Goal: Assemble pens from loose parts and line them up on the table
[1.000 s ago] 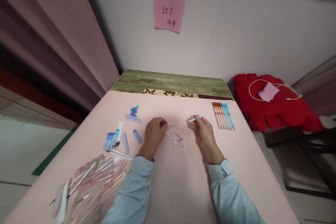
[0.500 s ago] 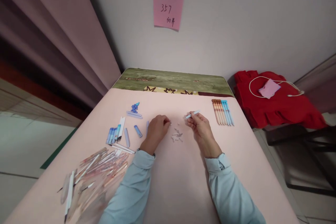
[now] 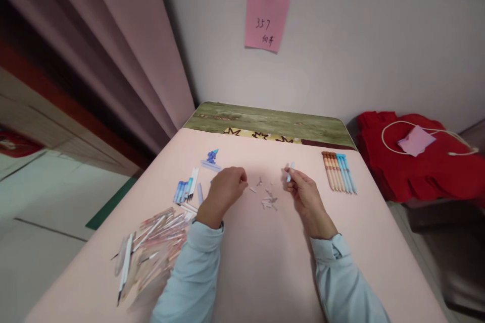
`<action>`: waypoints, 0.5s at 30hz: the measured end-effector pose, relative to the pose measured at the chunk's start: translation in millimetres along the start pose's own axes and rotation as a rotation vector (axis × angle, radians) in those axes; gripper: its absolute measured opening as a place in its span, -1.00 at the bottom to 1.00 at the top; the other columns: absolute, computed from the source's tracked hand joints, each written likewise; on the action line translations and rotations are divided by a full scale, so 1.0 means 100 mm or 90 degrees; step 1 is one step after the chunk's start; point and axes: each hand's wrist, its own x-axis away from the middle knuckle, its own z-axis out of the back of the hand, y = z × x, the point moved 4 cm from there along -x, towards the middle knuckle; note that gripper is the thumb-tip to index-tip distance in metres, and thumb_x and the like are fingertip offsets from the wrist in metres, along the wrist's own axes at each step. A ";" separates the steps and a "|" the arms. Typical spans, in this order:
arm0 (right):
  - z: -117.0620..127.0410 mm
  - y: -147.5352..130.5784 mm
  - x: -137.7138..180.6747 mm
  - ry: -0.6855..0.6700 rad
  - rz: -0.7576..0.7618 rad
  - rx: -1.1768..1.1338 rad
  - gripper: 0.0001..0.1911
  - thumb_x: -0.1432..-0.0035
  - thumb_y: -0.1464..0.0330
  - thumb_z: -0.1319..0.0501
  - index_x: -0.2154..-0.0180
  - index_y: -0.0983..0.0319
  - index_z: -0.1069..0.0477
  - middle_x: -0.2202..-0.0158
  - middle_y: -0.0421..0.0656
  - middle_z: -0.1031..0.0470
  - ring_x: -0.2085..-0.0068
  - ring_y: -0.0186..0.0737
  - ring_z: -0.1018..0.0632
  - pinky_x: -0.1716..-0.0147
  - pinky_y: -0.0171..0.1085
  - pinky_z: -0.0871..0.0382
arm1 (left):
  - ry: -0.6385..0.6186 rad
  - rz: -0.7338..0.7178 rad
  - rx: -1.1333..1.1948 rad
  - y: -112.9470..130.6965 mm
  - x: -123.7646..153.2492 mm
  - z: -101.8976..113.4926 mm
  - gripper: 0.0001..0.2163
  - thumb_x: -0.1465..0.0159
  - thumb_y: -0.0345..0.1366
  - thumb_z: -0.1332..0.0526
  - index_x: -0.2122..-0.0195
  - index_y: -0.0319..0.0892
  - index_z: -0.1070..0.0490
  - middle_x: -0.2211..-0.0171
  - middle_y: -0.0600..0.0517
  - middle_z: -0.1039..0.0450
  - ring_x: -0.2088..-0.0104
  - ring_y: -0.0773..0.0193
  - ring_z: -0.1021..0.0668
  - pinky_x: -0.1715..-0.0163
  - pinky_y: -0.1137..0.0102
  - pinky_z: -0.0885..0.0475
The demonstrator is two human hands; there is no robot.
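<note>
My left hand (image 3: 225, 193) hovers over the middle of the table with its fingertips pinched together. Whatever may be between them is too small or hidden to make out. Just right of those fingertips, a few small white pieces (image 3: 252, 190) lie loose beside a small pile of white pieces (image 3: 269, 201). Held between the thumb and fingers of my right hand (image 3: 307, 199) is a light blue pen barrel (image 3: 290, 173), tilted steeply. To the left lie blue pen parts (image 3: 183, 192), white refills with dark tips (image 3: 194, 181) and dark blue figure-shaped toppers (image 3: 211, 157).
A row of brown-topped and blue-topped pens (image 3: 339, 173) lies at the right. Clear and pinkish pen parts with white refills (image 3: 153, 242) spread across the front left. Beyond the right edge, a red cloth (image 3: 394, 161) bears a white cable and pink paper.
The view has swung left, so the table appears further right. My left hand has drawn leftward from the small white pieces. In my right hand the barrel has turned from nearly level to steep.
</note>
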 end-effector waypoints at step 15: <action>0.09 0.05 0.00 0.008 0.009 0.030 -0.62 0.12 0.18 -0.53 0.30 0.27 -0.59 0.52 -0.19 -0.53 0.60 -0.42 -0.43 0.62 -0.41 -0.42 | 0.183 0.142 -0.040 -0.26 0.13 0.26 -0.84 -0.30 -0.34 -0.11 0.22 -0.13 -0.49 0.18 -0.09 -0.55 0.11 0.08 -0.55 0.12 0.28 -0.38</action>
